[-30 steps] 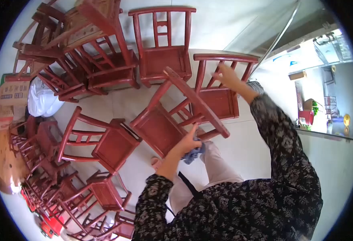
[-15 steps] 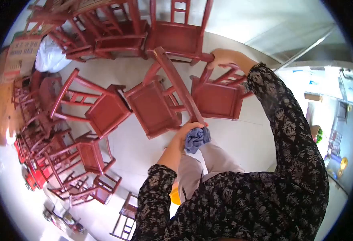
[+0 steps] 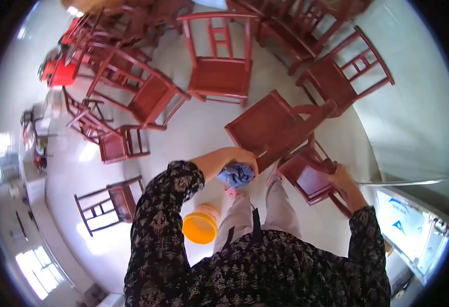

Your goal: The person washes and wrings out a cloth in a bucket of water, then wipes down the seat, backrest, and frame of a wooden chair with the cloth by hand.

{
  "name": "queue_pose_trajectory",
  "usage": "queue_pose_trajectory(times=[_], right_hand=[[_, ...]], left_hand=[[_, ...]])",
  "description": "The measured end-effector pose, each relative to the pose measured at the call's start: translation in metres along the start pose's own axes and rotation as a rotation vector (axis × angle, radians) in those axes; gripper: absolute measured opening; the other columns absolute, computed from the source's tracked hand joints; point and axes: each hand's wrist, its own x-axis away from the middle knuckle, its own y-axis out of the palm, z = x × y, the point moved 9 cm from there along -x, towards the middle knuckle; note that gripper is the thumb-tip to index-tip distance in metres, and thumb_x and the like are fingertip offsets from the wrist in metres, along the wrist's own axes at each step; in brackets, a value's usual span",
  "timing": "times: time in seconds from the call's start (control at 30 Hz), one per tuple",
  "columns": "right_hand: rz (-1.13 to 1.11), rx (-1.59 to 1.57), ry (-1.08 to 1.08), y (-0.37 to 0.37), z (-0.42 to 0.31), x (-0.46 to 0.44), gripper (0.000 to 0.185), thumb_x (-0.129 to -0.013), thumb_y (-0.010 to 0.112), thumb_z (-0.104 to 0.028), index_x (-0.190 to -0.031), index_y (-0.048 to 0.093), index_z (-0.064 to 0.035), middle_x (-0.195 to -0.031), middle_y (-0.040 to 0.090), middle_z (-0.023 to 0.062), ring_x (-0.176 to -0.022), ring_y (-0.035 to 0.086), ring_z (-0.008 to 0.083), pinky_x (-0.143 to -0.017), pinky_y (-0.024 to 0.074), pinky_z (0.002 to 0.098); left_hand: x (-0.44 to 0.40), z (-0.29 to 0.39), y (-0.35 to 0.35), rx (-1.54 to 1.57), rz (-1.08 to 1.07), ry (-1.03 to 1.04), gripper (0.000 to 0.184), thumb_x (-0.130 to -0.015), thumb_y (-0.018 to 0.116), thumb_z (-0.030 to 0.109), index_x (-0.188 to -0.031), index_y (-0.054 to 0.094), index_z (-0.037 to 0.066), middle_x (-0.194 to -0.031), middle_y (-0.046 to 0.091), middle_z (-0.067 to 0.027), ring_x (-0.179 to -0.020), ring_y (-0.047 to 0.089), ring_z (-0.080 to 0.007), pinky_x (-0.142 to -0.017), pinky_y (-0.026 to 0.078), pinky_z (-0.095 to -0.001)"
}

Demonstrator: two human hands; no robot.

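My left hand [image 3: 245,157] is closed around a crumpled blue-grey cloth [image 3: 237,175]. It is against the near end of the top back rail of a red wooden chair [image 3: 262,122], whose seat lies just ahead. To the right, the fingers of my right hand [image 3: 343,180] are wrapped round part of the backrest of a second red chair [image 3: 314,176]. That chair's seat shows a pale, shiny patch, and the first chair's back partly covers it. A yellow bucket [image 3: 200,225] stands on the floor left of my legs.
More red chairs curve around ahead, including one facing me [image 3: 219,77] and one at right [image 3: 334,84]. A darker chair [image 3: 114,204] stands at left, with a red bucket [image 3: 61,71] farther off. A metal bar [image 3: 403,182] juts in from the right.
The view has swung left, so the chairs appear shifted right and the yellow bucket shows fully. Both hands keep their hold, the right now appearing lower and closer to my body.
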Motion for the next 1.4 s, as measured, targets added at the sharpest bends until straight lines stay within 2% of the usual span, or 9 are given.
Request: queue_pose_trajectory(times=[0.17,0.23,0.27,0.33,0.67,0.83,1.03,1.27,1.4], right_hand=[[0.123,0.668,-0.240,0.031,0.047,-0.029,0.052,-0.062,0.066,-0.016,-0.112,0.058,-0.0054,-0.086,0.063,0.0226,-0.086,0.061,0.0377,-0.078,0.0475,0.0399],[0.059,0.664,-0.209,0.046,0.031,-0.026,0.058,-0.062,0.065,-0.017,-0.119,0.055,-0.0085,-0.089,0.062,0.0235,-0.089,0.060,0.0382,-0.080,0.0466,0.0413],[0.070,0.646,-0.215,0.052,0.023,-0.017,0.053,-0.063,0.065,-0.020,-0.114,0.057,-0.0072,-0.089,0.063,0.0231,-0.089,0.060,0.0380,-0.079,0.0468,0.0420],[0.070,0.634,-0.198,0.057,0.022,-0.014,0.047,-0.063,0.066,-0.022,-0.106,0.060,-0.0049,-0.089,0.063,0.0225,-0.089,0.060,0.0381,-0.078,0.0473,0.0417],[-0.086,0.475,-0.266,0.043,0.022,-0.029,0.034,-0.065,0.062,-0.011,-0.096,0.059,0.0033,-0.071,0.061,0.0108,-0.068,0.060,0.0207,-0.065,0.0480,0.0343],[-0.184,0.520,0.113,0.056,0.022,-0.016,0.048,-0.064,0.066,-0.014,-0.109,0.057,0.0005,-0.084,0.064,0.0149,-0.080,0.061,0.0217,-0.074,0.0480,0.0340],[-0.307,0.852,-0.120,0.074,0.050,-0.037,0.053,-0.061,0.070,-0.016,-0.110,0.057,-0.0004,-0.097,0.063,0.0197,-0.090,0.061,0.0285,-0.078,0.0477,0.0362],[-0.632,1.450,-0.087,0.139,-0.018,-0.026,0.042,-0.059,0.065,-0.013,-0.098,0.063,0.0005,-0.086,0.062,0.0253,-0.078,0.063,0.0342,-0.069,0.0495,0.0412],[-0.802,1.564,-0.382,0.241,-0.083,0.000,0.034,-0.062,0.061,-0.012,-0.094,0.066,-0.0044,-0.087,0.063,0.0196,-0.084,0.061,0.0358,-0.073,0.0481,0.0437]], left_hand=[[0.043,-0.014,-0.014,-0.063,0.257,0.006,0.072,-0.064,0.071,0.026,-0.126,0.047,0.001,-0.114,0.056,-0.0156,-0.089,0.059,-0.0176,-0.062,0.049,-0.0333],[0.069,-0.014,-0.022,0.036,0.458,0.142,0.015,-0.076,0.060,0.016,-0.076,0.064,0.001,-0.070,0.061,-0.0053,-0.061,0.059,-0.0150,-0.054,0.047,-0.0301],[0.070,-0.033,-0.032,0.051,0.468,0.142,0.015,-0.076,0.060,0.016,-0.076,0.064,0.001,-0.070,0.061,-0.0053,-0.061,0.059,-0.0150,-0.054,0.047,-0.0301],[0.059,-0.084,0.008,0.374,-0.243,-0.042,0.032,-0.073,0.065,0.019,-0.100,0.060,0.003,-0.091,0.062,-0.0106,-0.068,0.061,-0.0178,-0.055,0.048,-0.0290],[0.106,-0.225,0.044,1.054,0.338,0.417,0.017,-0.078,0.061,0.012,-0.090,0.058,0.001,-0.084,0.063,-0.0104,-0.065,0.062,-0.0218,-0.062,0.053,-0.0335],[0.148,-0.223,0.066,1.781,0.311,0.774,0.020,-0.080,0.056,0.012,-0.097,0.057,0.000,-0.092,0.064,-0.0146,-0.077,0.065,-0.0259,-0.071,0.055,-0.0401],[0.164,-0.280,0.021,1.590,0.422,1.084,0.020,-0.085,0.052,0.014,-0.096,0.057,-0.001,-0.096,0.062,-0.0176,-0.088,0.062,-0.0315,-0.087,0.047,-0.0461],[0.207,-0.267,-0.019,1.554,0.575,1.248,0.027,-0.088,0.051,0.024,-0.085,0.060,-0.001,-0.075,0.064,-0.0123,-0.065,0.063,-0.0244,-0.061,0.053,-0.0352],[0.229,-0.273,-0.049,1.418,0.516,1.443,0.026,-0.090,0.048,0.020,-0.092,0.059,-0.003,-0.082,0.064,-0.0135,-0.071,0.063,-0.0255,-0.066,0.053,-0.0352]])
